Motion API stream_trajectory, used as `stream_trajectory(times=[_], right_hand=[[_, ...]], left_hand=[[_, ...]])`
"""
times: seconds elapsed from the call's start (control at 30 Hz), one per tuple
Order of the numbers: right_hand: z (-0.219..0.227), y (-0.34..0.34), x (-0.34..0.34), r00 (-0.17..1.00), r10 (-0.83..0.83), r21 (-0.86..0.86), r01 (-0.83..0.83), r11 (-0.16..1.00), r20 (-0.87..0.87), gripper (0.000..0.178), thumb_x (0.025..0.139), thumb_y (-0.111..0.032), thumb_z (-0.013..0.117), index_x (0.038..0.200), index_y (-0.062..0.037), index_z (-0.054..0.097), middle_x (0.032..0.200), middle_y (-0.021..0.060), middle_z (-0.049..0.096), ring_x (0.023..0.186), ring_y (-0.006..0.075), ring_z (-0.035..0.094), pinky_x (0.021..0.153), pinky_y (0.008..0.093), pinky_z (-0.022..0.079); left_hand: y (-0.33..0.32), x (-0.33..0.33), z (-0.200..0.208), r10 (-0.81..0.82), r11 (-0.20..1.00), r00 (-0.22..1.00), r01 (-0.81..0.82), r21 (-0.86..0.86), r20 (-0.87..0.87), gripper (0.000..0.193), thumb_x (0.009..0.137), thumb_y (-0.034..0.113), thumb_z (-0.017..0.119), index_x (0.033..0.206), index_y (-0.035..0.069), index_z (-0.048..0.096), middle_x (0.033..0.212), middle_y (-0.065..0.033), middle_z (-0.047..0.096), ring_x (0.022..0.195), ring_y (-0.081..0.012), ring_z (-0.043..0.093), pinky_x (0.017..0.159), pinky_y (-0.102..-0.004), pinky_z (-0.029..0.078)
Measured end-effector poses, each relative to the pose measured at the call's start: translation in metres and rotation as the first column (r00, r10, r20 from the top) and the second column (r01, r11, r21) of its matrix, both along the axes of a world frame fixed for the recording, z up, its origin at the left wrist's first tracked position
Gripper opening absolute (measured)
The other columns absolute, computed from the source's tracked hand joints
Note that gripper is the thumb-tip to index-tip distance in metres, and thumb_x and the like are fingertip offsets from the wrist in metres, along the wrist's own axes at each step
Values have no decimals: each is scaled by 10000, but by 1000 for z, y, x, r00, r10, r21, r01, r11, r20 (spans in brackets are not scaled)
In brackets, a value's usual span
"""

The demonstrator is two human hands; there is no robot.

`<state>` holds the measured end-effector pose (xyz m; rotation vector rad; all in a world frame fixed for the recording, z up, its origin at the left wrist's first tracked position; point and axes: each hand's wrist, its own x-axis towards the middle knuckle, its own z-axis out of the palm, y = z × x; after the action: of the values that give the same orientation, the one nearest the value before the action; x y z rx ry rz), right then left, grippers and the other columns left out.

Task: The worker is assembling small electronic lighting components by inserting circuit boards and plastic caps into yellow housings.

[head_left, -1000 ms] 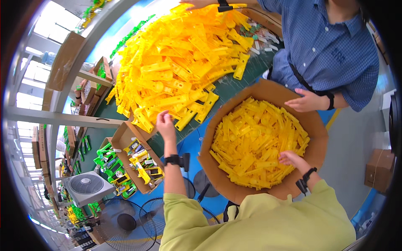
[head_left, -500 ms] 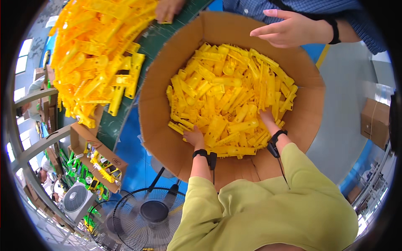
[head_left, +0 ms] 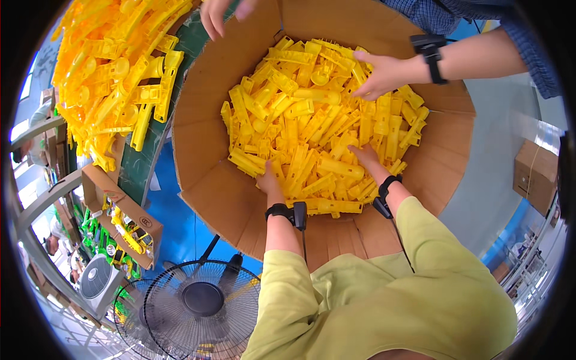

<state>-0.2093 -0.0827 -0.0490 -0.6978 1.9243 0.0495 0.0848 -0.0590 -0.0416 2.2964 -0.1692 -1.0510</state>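
Inside a large brown cardboard bin point(head_left: 210, 180) lies a heap of yellow plastic parts point(head_left: 312, 129), long and ribbed, some with round ends. At the heap's near left edge my left hand point(head_left: 267, 179) touches the parts, fingers apart and partly hidden among them. My right hand point(head_left: 366, 158) reaches onto the near right of the heap, fingers stretched out, with no part clearly held. Both wrists carry black straps with small black boxes. Across the bin, another person's hand point(head_left: 387, 75) hangs open over the heap.
A green table point(head_left: 141, 168) at the left bears a second pile of yellow parts point(head_left: 114, 78). A co-worker's other hand point(head_left: 217, 15) is blurred near the bin's far rim. Below stand a black fan point(head_left: 203, 299) and a small carton point(head_left: 129, 222). A closed carton point(head_left: 536, 175) sits at the right.
My left hand has shifted up along the heap's edge, and my right hand has moved left across the parts. The other person's hand has come down over the heap. The view has shifted slightly.
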Motion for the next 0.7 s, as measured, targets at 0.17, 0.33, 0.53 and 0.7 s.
stream_trajectory(times=[0.17, 0.33, 0.53, 0.7], right_hand=[[-3, 13, 14, 995, -105, -27, 104, 994, -5, 633, 617, -401, 642, 1047, 22, 450, 1014, 165, 523, 927, 273, 509, 764, 334, 402], [-9, 26, 6, 929, -336, -131, 357, 925, 158, 666, 620, -375, 641, 1104, 19, 411, 1039, 160, 516, 949, 249, 502, 793, 302, 388], [58, 10, 34, 690, -246, 94, 250, 964, 681, 716, 682, -403, 615, 1197, 13, 342, 1106, 134, 483, 1004, 183, 457, 823, 255, 364], [20, 21, 42, 922, -153, 52, 144, 988, 355, 703, 737, -427, 567, 1237, -4, 313, 1162, 105, 448, 1049, 177, 429, 874, 256, 338]], left_hand=[[25, -21, 0, -472, 882, 732, 381, 278, 491, 703, 619, 437, 678, 1072, -51, 454, 1088, -252, 449, 973, -350, 473, 831, -395, 384], [13, -20, -2, -359, 931, 933, 360, 52, -39, 809, 588, 433, 703, 1158, -28, 361, 1104, -211, 469, 994, -349, 465, 847, -384, 368], [26, -19, 2, -395, 919, 903, 388, -77, -167, 843, 585, 423, 712, 1171, -40, 322, 1122, -190, 465, 1055, -286, 444, 857, -333, 364], [14, -50, 6, -575, 814, 789, 525, -248, -216, 908, 568, 383, 743, 1211, -33, 255, 1153, -168, 444, 1068, -245, 430, 874, -317, 352]])
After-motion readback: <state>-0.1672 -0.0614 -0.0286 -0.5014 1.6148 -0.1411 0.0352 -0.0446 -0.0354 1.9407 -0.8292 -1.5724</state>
